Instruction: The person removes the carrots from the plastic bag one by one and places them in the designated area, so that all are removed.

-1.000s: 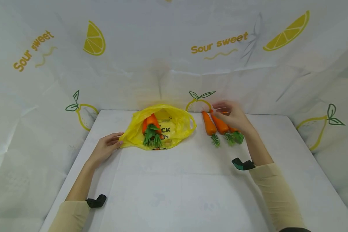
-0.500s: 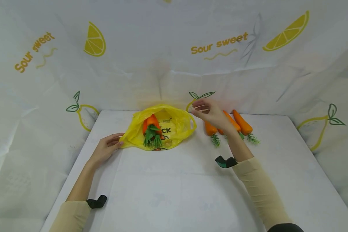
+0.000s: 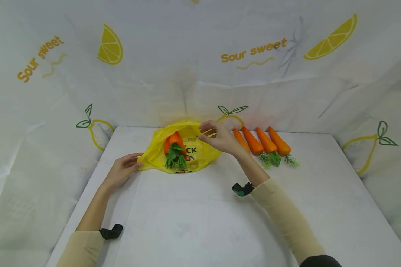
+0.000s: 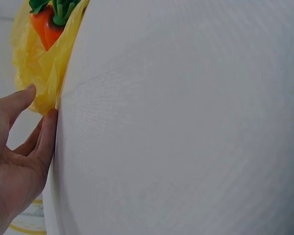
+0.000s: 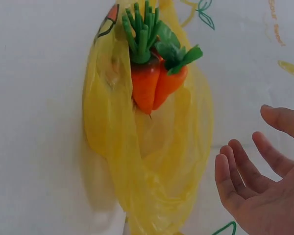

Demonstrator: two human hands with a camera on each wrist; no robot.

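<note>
A yellow plastic bag (image 3: 204,157) lies on the table with its mouth spread wide. Several carrots with green leafy tops, such as the carrot (image 3: 176,138), lie inside it. My left hand (image 3: 121,170) touches the bag's left corner; in the left wrist view its thumb and fingers (image 4: 48,132) are apart, at the bag's edge. Over the bag's right side hovers my right hand (image 3: 218,137), fingers loosely bent and holding nothing. In the right wrist view, the right hand (image 5: 269,191) is apart from the bag.
Right of the bag, several carrots (image 3: 265,140) lie in a row near the table's back edge, the leftmost partly behind my right arm. A white cloth (image 3: 173,66) printed with lemons hangs behind the table (image 3: 187,215).
My right hand has moved left from above the row of carrots to above the bag's right side, uncovering carrots at the row's right end. My left hand and the bag stay in place.
</note>
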